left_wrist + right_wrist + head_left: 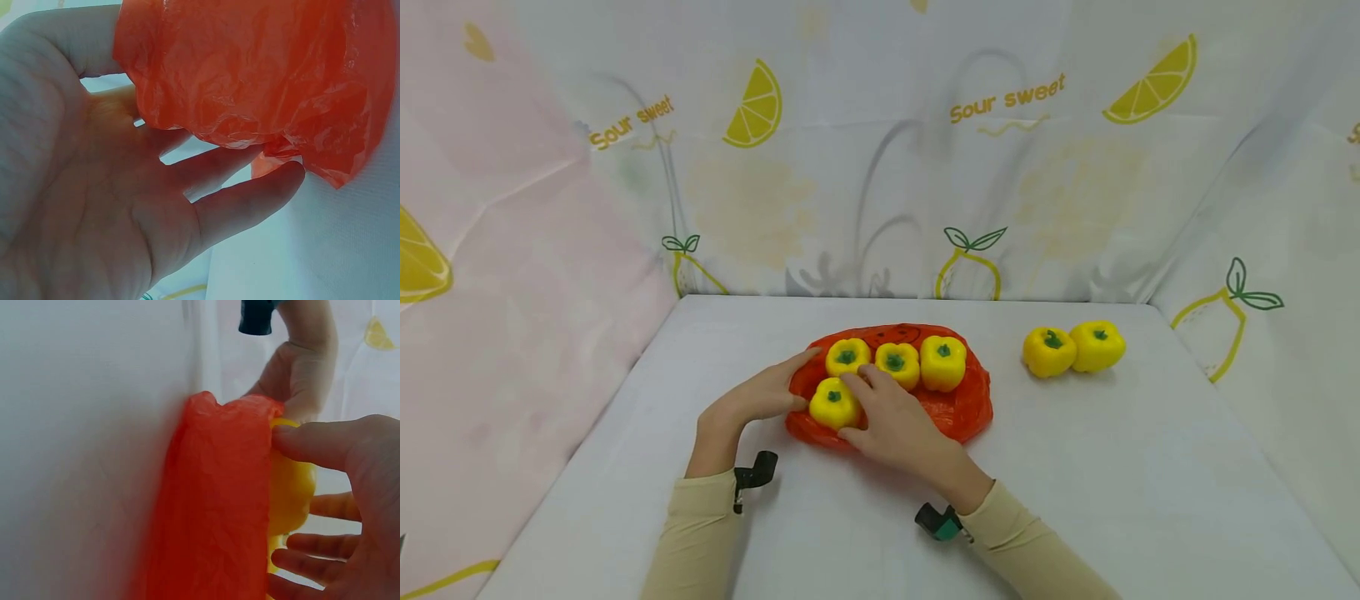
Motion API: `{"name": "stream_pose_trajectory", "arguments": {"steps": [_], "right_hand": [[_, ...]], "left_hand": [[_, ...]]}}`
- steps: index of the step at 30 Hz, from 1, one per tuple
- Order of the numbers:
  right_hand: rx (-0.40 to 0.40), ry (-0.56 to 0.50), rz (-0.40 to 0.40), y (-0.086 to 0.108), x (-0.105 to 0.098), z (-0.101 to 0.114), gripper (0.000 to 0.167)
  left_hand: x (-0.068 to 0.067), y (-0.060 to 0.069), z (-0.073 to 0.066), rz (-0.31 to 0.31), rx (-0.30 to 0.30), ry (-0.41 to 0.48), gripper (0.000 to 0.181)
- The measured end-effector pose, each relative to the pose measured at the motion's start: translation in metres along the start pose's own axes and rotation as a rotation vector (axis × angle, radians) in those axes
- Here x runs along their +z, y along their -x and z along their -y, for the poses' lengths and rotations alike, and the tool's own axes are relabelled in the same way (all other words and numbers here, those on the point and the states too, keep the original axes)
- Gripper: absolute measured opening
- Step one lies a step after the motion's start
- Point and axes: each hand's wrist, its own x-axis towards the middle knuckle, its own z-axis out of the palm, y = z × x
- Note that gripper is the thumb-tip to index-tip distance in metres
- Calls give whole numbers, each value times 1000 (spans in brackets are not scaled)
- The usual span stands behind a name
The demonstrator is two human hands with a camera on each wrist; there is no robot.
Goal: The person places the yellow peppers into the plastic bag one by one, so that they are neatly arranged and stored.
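Observation:
Several yellow peppers sit on a crumpled red plastic bag (951,412). The right hand (898,425) grips the front-left pepper (833,403), its thumb at the near side and its fingers over the far side. In the right wrist view, the right hand's (375,506) thumb and fingers lie around a yellow pepper (290,494) beside the red bag (215,500). The left hand (760,396) is at the bag's left edge with its fingers extended. Up close in the left wrist view, the left hand (119,169) spreads its fingers against the red bag (244,69).
Two more yellow peppers, one (1049,352) beside another (1097,346), stand on the white table (1075,492) right of the bag. Lemon-printed cloth (865,183) hangs behind and at both sides. Black wrist devices show at both sleeves.

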Motion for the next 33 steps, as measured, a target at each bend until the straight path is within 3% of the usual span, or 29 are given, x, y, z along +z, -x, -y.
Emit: {"name": "stream_pose_trajectory", "arguments": {"steps": [12, 19, 24, 33], "right_hand": [[2, -49, -30, 7, -36, -22, 67], [28, -99, -90, 10, -61, -44, 64], [84, -115, -117, 14, -78, -76, 62], [248, -103, -153, 28, -100, -145, 63]], "left_hand": [[0, -3, 5, 14, 0, -2, 86], [0, -3, 7, 5, 19, -10, 84], [-1, -3, 7, 3, 33, -5, 85], [-1, -1, 8, -1, -3, 19, 81]]}}
